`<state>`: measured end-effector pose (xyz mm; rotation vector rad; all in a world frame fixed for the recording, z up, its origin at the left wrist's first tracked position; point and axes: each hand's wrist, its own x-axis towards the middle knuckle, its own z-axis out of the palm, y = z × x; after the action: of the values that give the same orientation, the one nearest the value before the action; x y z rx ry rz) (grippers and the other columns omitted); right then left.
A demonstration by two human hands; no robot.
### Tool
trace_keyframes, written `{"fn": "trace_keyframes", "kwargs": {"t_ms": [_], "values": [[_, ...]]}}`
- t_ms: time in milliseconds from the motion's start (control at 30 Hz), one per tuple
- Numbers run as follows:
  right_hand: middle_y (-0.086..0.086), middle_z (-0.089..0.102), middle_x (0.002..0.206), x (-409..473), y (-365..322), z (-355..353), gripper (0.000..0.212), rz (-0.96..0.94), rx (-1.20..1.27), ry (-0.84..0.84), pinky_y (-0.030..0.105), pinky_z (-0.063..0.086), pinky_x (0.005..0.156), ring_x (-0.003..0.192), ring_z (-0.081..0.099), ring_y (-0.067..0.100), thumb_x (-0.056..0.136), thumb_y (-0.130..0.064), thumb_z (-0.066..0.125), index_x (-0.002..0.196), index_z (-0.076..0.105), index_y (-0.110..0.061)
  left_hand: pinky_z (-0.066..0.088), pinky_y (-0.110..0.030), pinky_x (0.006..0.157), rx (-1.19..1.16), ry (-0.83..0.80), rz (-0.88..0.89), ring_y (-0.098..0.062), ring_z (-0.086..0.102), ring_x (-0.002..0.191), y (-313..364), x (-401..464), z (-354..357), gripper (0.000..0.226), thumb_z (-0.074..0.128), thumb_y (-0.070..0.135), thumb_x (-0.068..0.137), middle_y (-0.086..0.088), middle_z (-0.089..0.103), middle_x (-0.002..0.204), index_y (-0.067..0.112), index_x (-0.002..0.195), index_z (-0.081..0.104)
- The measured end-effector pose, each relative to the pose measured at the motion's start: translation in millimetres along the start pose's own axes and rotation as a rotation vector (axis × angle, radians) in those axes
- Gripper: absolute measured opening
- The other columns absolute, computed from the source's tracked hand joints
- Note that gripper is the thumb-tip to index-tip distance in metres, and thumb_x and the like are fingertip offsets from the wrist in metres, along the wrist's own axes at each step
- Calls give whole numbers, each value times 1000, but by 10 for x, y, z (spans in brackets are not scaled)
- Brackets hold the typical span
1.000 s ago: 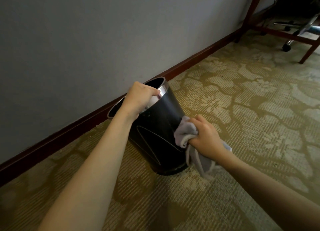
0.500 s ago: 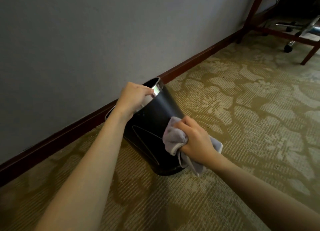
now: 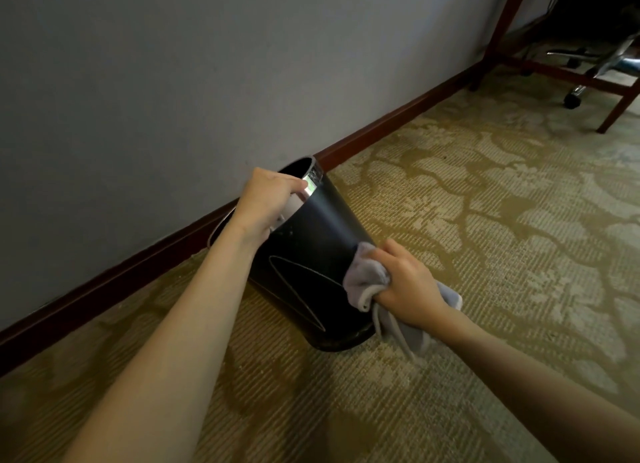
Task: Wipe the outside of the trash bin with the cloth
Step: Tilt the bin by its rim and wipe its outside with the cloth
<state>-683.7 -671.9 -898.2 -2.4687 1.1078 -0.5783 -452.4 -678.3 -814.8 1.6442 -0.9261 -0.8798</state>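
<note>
Bin: the black bin (image 3: 304, 254) stands on the carpet (image 3: 485, 237) just beside the wall (image 3: 173, 81), tilted, its mouth leaning toward the wall and its base kicked out toward the person.
Left hand: the left hand (image 3: 266, 199) grips the metal rim (image 3: 313, 182), fingers curled over the edge, propping the tilt.
Right hand: the right hand (image 3: 407, 284) is fisted round the bunched grey cloth (image 3: 367, 279), a tail hanging below.
Key relation: the cloth presses the bin's right flank, low down; the bin lies left of that hand, its long axis running up and away toward the wall.
Next stroke: likely along that axis or round the curve, with the near face in easy reach.
</note>
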Motion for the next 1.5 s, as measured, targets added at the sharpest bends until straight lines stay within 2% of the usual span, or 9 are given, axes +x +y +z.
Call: {"fn": "trace_keyframes", "kwargs": {"t_ms": [133, 367, 467, 567, 733, 933, 1100, 1233, 1500], "values": [[-2, 44, 89, 437, -406, -144, 19, -78, 142, 207, 40, 45, 62, 77, 48, 17, 77, -19, 63, 95, 57, -23, 45, -13, 48, 38, 9, 4, -10, 65, 74, -11, -25, 128, 12, 68, 18, 78, -11, 74, 89, 10, 70, 74], [-3, 46, 96, 274, -237, 35, 21, -66, 139, 107, 37, 48, 70, 83, 51, 16, 78, -16, 63, 98, 57, -20, 45, -25, 60, 30, 90, 29, -20, 66, 86, -68, 13, -7, 17, 71, 19, 75, -8, 71, 95, 27, 60, 69], [3, 52, 106, 6, -21, 134, 39, 56, -39, -9, 38, 49, 77, 92, 53, 21, 75, -12, 69, 112, 59, -16, 49, -32, 67, 8, 118, 0, -32, 66, 90, -61, 36, -83, 8, 70, 18, 76, -11, 70, 88, 14, 79, 76], [1, 48, 98, -172, 71, 134, 27, 44, -132, -46, 41, 47, 73, 88, 50, 22, 74, -15, 64, 100, 57, -16, 53, -40, 74, 29, 130, -3, -20, 64, 84, -42, 52, -81, 20, 67, 17, 80, -6, 68, 91, 5, 94, 74], [2, 48, 98, -91, 146, 84, 29, 102, -217, -34, 36, 43, 68, 89, 49, 23, 75, -14, 62, 103, 57, -16, 36, -23, 53, 279, 32, 180, -4, 52, 54, -31, -22, -19, 28, 55, 22, 90, 16, 53, 45, 14, 64, 60], [0, 47, 98, -53, 337, 76, 29, 207, -152, -24, 43, 49, 71, 89, 51, 22, 77, -15, 61, 104, 52, -23, 44, -21, 75, 258, -166, 182, -4, 62, 94, -36, -103, -457, 30, 48, 43, 96, 10, 68, 101, 21, 108, 65], [0, 49, 98, 15, 436, 61, 22, 256, -82, -18, 48, 49, 73, 92, 51, 22, 82, -18, 60, 102, 54, -25, 42, -6, 78, 289, -253, 217, 9, 59, 99, -397, -217, -762, 23, 46, 31, 98, 17, 68, 106, 31, 111, 65], [1, 46, 93, 48, 460, 41, 25, 298, -84, 22, 46, 49, 70, 88, 50, 23, 81, -14, 61, 103, 55, -23, 42, -9, 83, 293, -196, 246, 8, 56, 107, -597, -183, -752, 26, 47, 23, 99, 19, 65, 112, 34, 116, 62], [-10, 43, 89, -20, 611, 60, 27, 382, 19, 41, 36, 40, 62, 80, 50, 17, 81, -18, 61, 101, 54, -35, 40, -3, 70, 389, -96, 380, 6, 58, 90, -663, -136, -477, 34, 48, -2, 95, 6, 66, 91, 27, 88, 64]]}}
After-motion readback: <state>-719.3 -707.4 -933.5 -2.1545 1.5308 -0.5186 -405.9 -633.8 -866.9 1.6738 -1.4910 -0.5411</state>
